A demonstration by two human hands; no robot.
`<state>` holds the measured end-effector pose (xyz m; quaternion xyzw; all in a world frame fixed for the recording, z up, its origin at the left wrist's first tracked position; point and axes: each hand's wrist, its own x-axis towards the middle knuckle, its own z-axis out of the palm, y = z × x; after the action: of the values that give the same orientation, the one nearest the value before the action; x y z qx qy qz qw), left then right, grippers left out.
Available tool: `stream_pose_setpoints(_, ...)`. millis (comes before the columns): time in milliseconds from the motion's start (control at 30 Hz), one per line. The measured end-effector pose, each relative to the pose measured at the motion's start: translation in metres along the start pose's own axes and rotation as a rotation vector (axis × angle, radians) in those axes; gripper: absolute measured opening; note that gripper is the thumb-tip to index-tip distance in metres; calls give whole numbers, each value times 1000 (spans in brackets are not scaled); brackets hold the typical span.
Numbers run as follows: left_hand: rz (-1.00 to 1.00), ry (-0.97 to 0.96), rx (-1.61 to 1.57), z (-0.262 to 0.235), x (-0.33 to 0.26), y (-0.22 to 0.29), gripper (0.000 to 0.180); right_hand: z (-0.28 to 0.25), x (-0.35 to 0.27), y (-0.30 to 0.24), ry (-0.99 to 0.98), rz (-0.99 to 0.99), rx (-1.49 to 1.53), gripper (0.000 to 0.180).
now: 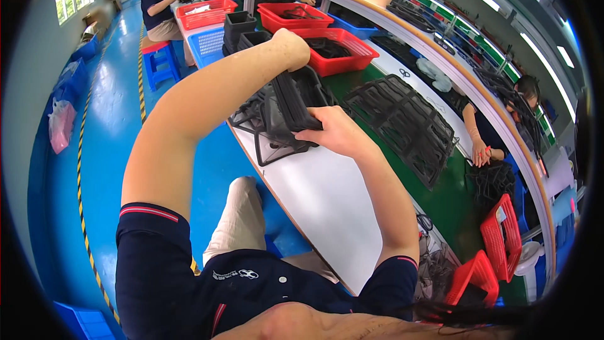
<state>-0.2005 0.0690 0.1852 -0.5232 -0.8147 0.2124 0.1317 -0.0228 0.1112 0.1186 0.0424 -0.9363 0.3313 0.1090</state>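
A stack of black, box-shaped pieces (290,106) is tilted above the white table (327,198). My right hand (333,129) grips its near end, fingers closed around the edge. At the far end, my left hand (291,50) is bent over the stack, and its fingers are hidden behind the wrist. Beneath and left of the stack, black framed mesh pieces (261,135) lie on the table, partly covered by it. More black boxes (239,28) stand nested just beyond my left forearm.
Red baskets (346,53) with black parts sit beyond my hands, near a blue basket (206,45). A black mesh panel (402,119) lies on the green surface to the right. A shelf rail (469,66) arches overhead. Co-workers (165,3) sit far left and right.
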Motion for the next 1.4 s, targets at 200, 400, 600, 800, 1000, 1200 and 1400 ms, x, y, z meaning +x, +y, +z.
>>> stream_pose_setpoints(200, -63, -305, -188, 40, 34, -32, 24, 5, 36, 22, -59, 24, -159, 26)
stream_pose_setpoints(400, -208, -787, -489, 102, 87, -96, 9, -29, 103, 48, -213, -32, -72, 29)
stream_pose_setpoints(600, -233, -683, -616, 121, 117, -106, 9, -38, 135, 74, -225, -81, -170, 31)
stream_pose_setpoints(800, -253, -333, -612, 99, 152, -132, 25, -63, 166, 76, -60, -120, -416, 32)
stream_pose_setpoints(1000, -244, -11, -652, 114, 187, -184, 36, -61, 244, 91, -49, -167, -648, 37)
stream_pose_setpoints(1200, -330, -12, -543, 184, 235, -221, 39, -36, 301, 136, -44, -133, -643, 33)
stream_pose_setpoints(1400, -334, 32, -534, 212, 241, -218, 50, -10, 310, 161, -34, -145, -628, 36)
